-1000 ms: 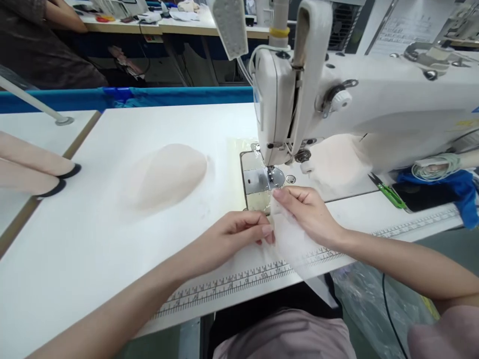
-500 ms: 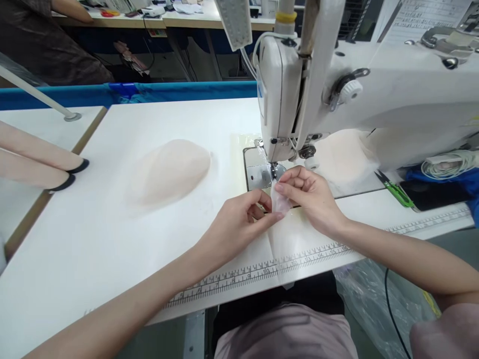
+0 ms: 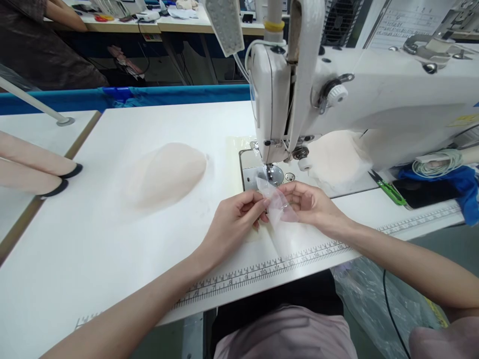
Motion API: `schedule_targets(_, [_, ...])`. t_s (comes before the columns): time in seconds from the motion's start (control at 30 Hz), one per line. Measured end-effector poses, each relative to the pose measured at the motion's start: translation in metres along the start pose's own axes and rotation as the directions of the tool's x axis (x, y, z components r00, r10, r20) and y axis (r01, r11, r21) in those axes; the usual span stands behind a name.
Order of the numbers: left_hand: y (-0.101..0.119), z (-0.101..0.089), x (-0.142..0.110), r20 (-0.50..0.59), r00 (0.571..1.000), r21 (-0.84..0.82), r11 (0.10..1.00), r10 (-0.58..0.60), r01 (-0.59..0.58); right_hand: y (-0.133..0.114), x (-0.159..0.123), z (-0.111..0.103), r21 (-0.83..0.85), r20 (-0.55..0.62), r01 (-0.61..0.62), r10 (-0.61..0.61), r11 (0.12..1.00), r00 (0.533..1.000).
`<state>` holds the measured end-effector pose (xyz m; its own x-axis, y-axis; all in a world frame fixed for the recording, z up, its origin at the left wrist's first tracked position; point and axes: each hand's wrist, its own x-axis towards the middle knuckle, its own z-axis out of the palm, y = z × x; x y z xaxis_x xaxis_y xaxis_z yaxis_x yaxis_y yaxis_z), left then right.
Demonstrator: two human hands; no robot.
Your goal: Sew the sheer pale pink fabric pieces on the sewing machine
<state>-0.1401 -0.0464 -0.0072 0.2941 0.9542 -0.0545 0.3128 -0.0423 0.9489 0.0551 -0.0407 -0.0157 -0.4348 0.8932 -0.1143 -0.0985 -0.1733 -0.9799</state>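
Note:
A small piece of sheer, pale pinkish-white fabric (image 3: 277,205) is stretched between both hands just in front of the sewing machine (image 3: 272,99). My left hand (image 3: 241,214) pinches its left edge between thumb and fingers. On the other side, my right hand (image 3: 310,204) has its fingers curled at the fabric's right edge, with part of the sheer layer lying over the thumb. The fabric's upper tip reaches the metal needle plate (image 3: 249,172), close below the presser foot (image 3: 269,172).
A beige fabric piece (image 3: 170,174) lies left on the white table (image 3: 123,259); another pale piece (image 3: 339,157) sits under the machine arm. Green-handled snips (image 3: 391,189) and a dark phone (image 3: 424,193) are at right. A printed ruler (image 3: 269,269) follows the front edge. Beige dark-tipped forms (image 3: 33,164) stick in from the left.
Both hands have drawn slightly back from the needle toward the front edge. The sheer fabric is now more spread out and visible between them. The camera view has shifted slightly.

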Motion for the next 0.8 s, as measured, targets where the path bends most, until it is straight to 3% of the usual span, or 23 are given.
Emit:
schedule_targets(0.33, [-0.007,0.001,-0.006,-0.04,0.975,0.136,0.968,0.218,-0.211,-0.013,0.005,0.022,-0.234,0.004,0.06,-0.061,0.97,0.998])
schedule_targets(0.53, [-0.008,-0.005,-0.003,0.061,0.996,-0.135,0.989,0.068,-0.059,-0.015,0.003,0.019,-0.186,-0.084,0.078,-0.095,0.98,0.992])
schedule_targets(0.7, [-0.01,-0.016,0.005,0.113,0.982,-0.487,0.853,-0.15,0.187,-0.02,-0.002,0.021,-0.128,-0.116,0.026,-0.042,0.991,0.992])
schedule_targets(0.8, [-0.006,-0.021,0.005,0.179,0.975,-0.495,0.845,-0.129,0.202,-0.022,-0.004,0.027,-0.14,-0.062,0.038,-0.047,0.989,0.997])
